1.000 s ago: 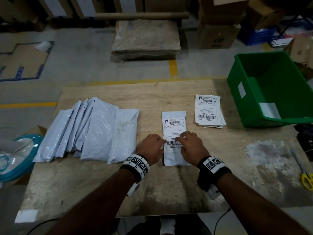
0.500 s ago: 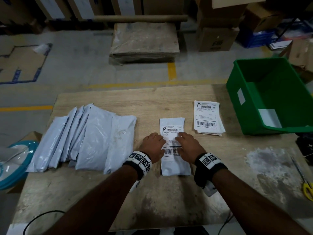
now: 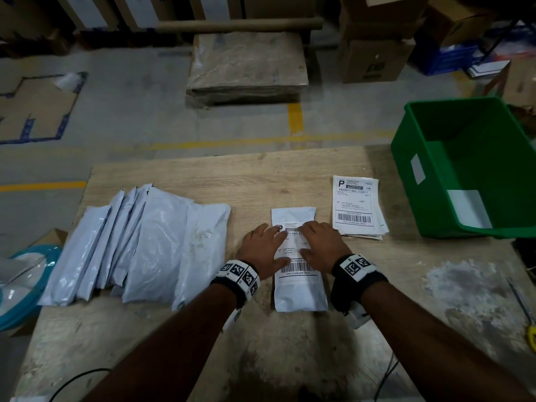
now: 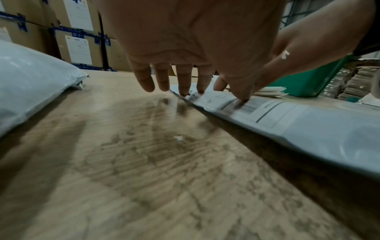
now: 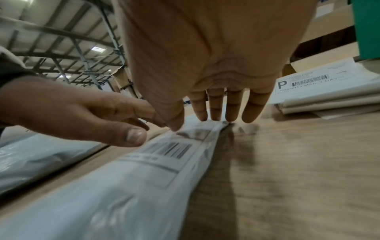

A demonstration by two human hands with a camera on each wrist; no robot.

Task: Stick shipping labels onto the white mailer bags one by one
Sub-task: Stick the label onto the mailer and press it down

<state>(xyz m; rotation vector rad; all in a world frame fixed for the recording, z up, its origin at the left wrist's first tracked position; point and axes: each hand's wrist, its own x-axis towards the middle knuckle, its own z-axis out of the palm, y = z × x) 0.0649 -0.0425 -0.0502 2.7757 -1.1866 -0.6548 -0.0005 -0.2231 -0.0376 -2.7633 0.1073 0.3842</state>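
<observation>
A white mailer bag (image 3: pixel 300 297) lies lengthwise at the middle of the wooden table (image 3: pixel 290 175), with a shipping label (image 3: pixel 295 266) on its face. Both my hands lie flat on that label with straight fingers: the left hand (image 3: pixel 262 246) on its left side, the right hand (image 3: pixel 320 243) on its right. The wrist views show the fingertips (image 4: pixel 184 91) (image 5: pixel 230 116) pressing the label (image 4: pixel 246 105) (image 5: pixel 164 151) down on the bag (image 4: pixel 320 134) (image 5: pixel 107 194). A stack of loose labels (image 3: pixel 358 206) (image 5: pixel 320 87) lies to the right. Several unlabelled white mailer bags (image 3: pixel 139 248) (image 4: pixel 26 91) fan out at the left.
A green plastic bin (image 3: pixel 475 166) stands at the table's right edge. Yellow-handled scissors (image 3: pixel 525 311) lie near the right front. A blue and white object (image 3: pixel 20 282) sits off the table's left side. Cardboard boxes (image 3: pixel 374 53) and a wrapped pallet (image 3: pixel 246 65) stand on the floor beyond.
Both hands have slid away from me along the label, from its barcode end toward its top, pressing it flat. The barcode now shows behind the wrists.
</observation>
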